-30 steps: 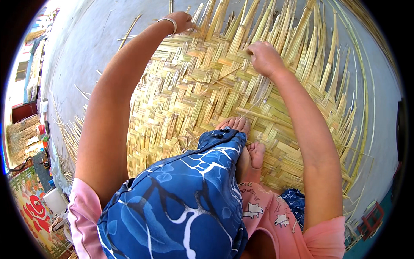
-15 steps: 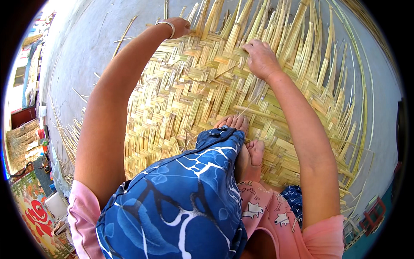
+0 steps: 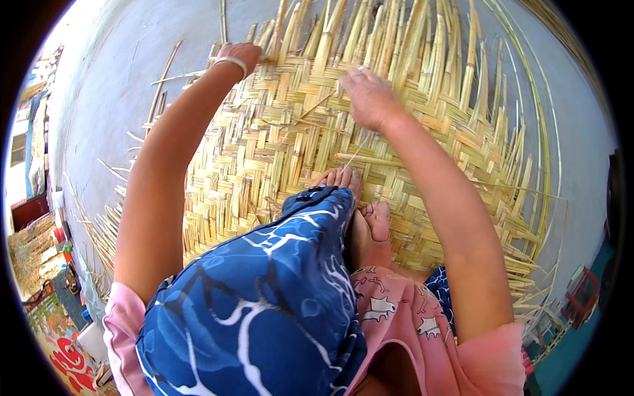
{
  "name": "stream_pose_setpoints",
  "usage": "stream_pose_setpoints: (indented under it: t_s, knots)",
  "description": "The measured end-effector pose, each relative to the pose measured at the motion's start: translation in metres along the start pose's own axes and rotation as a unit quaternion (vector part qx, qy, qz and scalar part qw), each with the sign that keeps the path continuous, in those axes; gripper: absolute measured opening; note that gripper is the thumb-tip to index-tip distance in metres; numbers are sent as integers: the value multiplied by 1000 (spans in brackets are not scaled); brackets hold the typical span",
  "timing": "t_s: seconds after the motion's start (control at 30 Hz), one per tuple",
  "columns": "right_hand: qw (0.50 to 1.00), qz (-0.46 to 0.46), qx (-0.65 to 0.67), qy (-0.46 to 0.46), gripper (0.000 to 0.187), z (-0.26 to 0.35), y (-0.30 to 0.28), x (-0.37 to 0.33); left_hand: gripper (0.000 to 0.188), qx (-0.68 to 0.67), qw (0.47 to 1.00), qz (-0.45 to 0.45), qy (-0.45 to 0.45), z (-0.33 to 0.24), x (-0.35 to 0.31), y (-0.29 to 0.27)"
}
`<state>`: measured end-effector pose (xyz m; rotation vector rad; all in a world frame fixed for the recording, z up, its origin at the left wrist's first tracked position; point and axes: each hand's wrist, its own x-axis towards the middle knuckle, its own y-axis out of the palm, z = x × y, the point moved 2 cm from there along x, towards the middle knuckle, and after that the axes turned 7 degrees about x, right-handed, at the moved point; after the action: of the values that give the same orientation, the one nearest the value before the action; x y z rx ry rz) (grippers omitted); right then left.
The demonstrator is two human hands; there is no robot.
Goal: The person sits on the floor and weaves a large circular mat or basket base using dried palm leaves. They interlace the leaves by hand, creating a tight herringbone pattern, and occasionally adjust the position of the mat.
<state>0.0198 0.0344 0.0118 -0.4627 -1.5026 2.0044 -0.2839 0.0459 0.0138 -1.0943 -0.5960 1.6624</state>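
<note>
A mat of flat yellow-green cane strips (image 3: 264,155), woven in a slanting pattern, lies spread on the floor beneath my bare feet (image 3: 340,177). Its far side ends in long loose upright strips (image 3: 403,39). At the far left corner of the weave, my left hand (image 3: 239,55), with a pale bangle at the wrist, is closed around the end of a cane strip; its fingertips are hidden. My right hand (image 3: 371,99) rests over the far part of the weave, below the loose strips. Its fingers are curled down, and what they grip is hidden.
Loose strips stick out along the mat's left edge (image 3: 109,224). Long green strips (image 3: 540,125) curve past its right side on the grey floor (image 3: 165,33). Blue patterned cloth (image 3: 244,284) covers my raised knee. Household items stand at far left, and a dark red frame (image 3: 582,297) at lower right.
The whole view has shifted slightly. Both my hands have moved a little left and toward me over the mat, the left one staying at the far left corner.
</note>
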Motion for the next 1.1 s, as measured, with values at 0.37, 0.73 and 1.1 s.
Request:
stream_pose_setpoints:
  t_s: [0.37, 0.73, 1.1]
  knots:
    - [898, -84, 398, 167, 27, 36, -24, -200, 25, -327, 876, -249, 252, -203, -130, -78]
    - [392, -153, 792, 443, 39, -3, 2, -255, 21, -394, 882, -94, 243, -264, -131, -86]
    - [378, -189, 811, 406, 33, -4, -9, -243, 21, -551, 757, 66, 344, -281, -115, -82]
